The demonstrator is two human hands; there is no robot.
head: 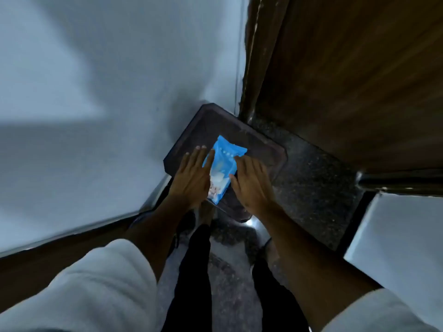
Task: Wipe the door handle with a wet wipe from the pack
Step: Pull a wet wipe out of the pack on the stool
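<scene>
A blue pack of wet wipes (224, 161) lies on a dark square stool top (259, 149) in the corner below me. My left hand (194, 174) rests flat along the pack's left edge with its fingers stretched out. My right hand (250, 183) lies spread against the pack's right side, fingers pointing up and left. Something white shows at the pack's middle between the two hands. Neither hand is closed around the pack. The door handle is not in view.
A brown wooden door (359, 80) fills the upper right, with its dark frame (249, 56) beside the stool. A pale wall (107, 92) stands to the left. Speckled dark floor (311, 188) runs under the door, and my black trouser legs (191, 271) are below.
</scene>
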